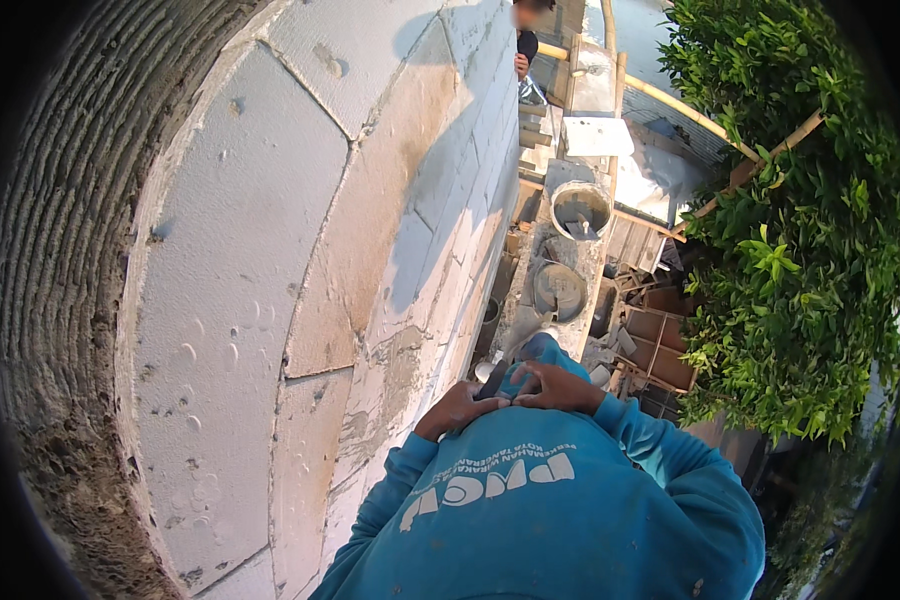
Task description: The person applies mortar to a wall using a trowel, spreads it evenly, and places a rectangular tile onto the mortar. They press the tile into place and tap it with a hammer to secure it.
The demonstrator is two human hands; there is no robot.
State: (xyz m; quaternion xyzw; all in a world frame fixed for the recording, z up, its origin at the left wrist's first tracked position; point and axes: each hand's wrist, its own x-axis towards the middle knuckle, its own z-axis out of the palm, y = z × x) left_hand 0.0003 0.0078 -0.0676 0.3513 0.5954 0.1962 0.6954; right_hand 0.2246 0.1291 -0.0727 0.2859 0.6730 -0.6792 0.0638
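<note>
Both hands meet at the lower front of my blue sweatshirt. My left hand is closed, its fingers bent in against the sweatshirt's hem. Right beside it my right hand is also closed, thumb and fingers pinching the same cloth. A dark strip shows just past my left fingers; what it is I cannot make out. To my left rises the pale block wall, its joints filled with grey mortar. Ridged grey mortar covers the wall's top.
Along the narrow scaffold planks ahead stand a mortar bucket and a round mortar pan. Bamboo poles run on the right, beside a leafy tree. Another person's hand touches the wall's far end.
</note>
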